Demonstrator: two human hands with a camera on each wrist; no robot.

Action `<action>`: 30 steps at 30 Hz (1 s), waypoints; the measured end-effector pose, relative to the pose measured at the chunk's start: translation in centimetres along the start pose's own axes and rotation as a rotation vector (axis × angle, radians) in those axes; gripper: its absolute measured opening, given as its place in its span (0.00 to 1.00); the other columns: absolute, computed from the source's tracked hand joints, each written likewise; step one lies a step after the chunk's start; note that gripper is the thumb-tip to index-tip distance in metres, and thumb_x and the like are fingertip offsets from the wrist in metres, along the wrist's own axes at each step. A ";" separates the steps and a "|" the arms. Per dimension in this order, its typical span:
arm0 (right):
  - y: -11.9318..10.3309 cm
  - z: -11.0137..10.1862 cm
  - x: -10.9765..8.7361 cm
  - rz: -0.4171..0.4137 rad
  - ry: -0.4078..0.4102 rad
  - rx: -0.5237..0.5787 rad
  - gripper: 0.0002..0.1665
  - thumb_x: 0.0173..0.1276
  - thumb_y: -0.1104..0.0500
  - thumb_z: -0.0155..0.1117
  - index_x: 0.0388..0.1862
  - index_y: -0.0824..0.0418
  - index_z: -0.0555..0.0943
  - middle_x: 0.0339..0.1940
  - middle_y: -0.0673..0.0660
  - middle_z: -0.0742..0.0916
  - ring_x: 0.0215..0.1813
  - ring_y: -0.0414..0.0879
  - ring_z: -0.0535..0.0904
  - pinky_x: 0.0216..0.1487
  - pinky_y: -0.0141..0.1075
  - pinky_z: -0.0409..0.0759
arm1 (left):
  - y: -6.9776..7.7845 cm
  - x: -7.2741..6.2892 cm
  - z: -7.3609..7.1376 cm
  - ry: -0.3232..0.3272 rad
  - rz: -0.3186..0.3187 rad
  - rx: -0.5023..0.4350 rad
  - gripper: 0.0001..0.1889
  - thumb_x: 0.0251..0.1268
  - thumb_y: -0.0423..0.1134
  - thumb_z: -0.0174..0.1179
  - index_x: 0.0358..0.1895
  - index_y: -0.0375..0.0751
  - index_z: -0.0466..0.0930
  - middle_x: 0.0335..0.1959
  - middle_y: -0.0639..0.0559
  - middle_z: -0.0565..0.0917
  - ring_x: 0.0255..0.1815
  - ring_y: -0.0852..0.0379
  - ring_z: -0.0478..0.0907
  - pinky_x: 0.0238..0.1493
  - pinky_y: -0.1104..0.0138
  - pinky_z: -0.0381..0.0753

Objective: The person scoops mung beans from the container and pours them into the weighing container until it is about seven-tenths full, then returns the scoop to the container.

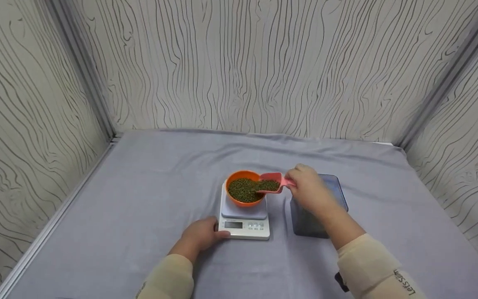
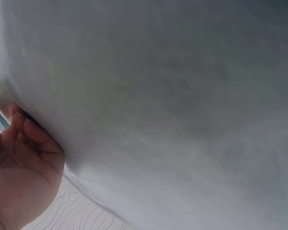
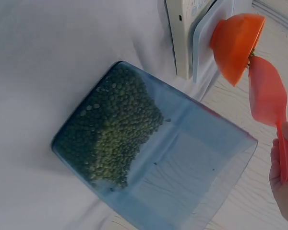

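The right hand (image 1: 308, 190) pinches a pink scoop (image 1: 271, 183) of green beans, tipped over the orange bowl (image 1: 244, 192). The left hand (image 1: 201, 235), fingers loosely curled, touches the kitchen scale (image 1: 245, 218) mid-desk.

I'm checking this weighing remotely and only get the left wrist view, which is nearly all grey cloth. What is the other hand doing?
Observer: The right hand holds a pink plastic scoop by its handle, tipped over a round orange bowl.
Operator: Is anything in the scoop?
Observer: Yes, small green beans, and more of them fill the bowl.
Operator: What does the bowl stand on?
Observer: On a white digital kitchen scale; the left hand rests against its front left corner.
Operator: Where do the beans come from?
Observer: Can't confirm, but a clear blue-tinted plastic container beside the scale holds beans over part of its bottom.
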State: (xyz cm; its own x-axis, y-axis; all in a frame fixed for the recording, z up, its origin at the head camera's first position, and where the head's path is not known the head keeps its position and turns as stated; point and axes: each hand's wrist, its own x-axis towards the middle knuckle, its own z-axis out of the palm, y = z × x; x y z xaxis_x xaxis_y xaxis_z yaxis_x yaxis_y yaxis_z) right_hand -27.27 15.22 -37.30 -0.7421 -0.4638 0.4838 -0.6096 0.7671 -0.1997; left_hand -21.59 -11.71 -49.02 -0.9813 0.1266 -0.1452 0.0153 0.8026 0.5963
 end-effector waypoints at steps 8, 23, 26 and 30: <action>-1.5 -0.1 0.6 -0.132 0.067 -0.086 0.06 0.51 0.68 0.67 0.25 0.64 0.76 0.23 0.54 0.71 0.31 0.53 0.70 0.36 0.43 0.69 | 0.1 0.0 0.2 -0.002 -0.007 -0.004 0.19 0.50 0.59 0.62 0.27 0.47 0.70 0.22 0.54 0.72 0.26 0.55 0.67 0.31 0.61 0.67; -2.3 -0.5 0.7 -0.330 0.134 -0.222 0.11 0.49 0.78 0.58 0.28 0.65 0.77 0.25 0.55 0.74 0.30 0.50 0.70 0.34 0.40 0.71 | -0.1 0.0 0.3 -0.015 -0.021 -0.033 0.20 0.51 0.59 0.61 0.29 0.46 0.71 0.24 0.53 0.73 0.28 0.55 0.68 0.33 0.60 0.67; -1.8 -0.6 0.6 -0.303 0.140 -0.192 0.10 0.50 0.77 0.59 0.28 0.64 0.78 0.25 0.54 0.74 0.30 0.50 0.70 0.35 0.40 0.70 | -0.1 -0.1 0.3 -0.018 -0.025 -0.040 0.19 0.51 0.58 0.61 0.30 0.46 0.71 0.24 0.53 0.73 0.28 0.55 0.68 0.33 0.60 0.68; -0.9 -1.2 0.4 -0.223 0.152 -0.105 0.07 0.51 0.72 0.64 0.29 0.64 0.78 0.25 0.55 0.74 0.32 0.52 0.71 0.37 0.42 0.71 | -0.1 -0.1 0.2 -0.014 -0.017 -0.033 0.19 0.51 0.58 0.61 0.30 0.47 0.71 0.24 0.53 0.73 0.28 0.55 0.68 0.34 0.60 0.68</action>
State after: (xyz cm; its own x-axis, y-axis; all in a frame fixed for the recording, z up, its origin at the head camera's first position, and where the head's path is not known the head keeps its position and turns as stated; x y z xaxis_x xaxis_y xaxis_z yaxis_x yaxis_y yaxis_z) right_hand -26.69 14.93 -35.88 -0.5375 -0.5609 0.6297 -0.7154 0.6986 0.0116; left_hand -21.50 -11.65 -49.25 -0.9786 0.1211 -0.1664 -0.0082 0.7849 0.6195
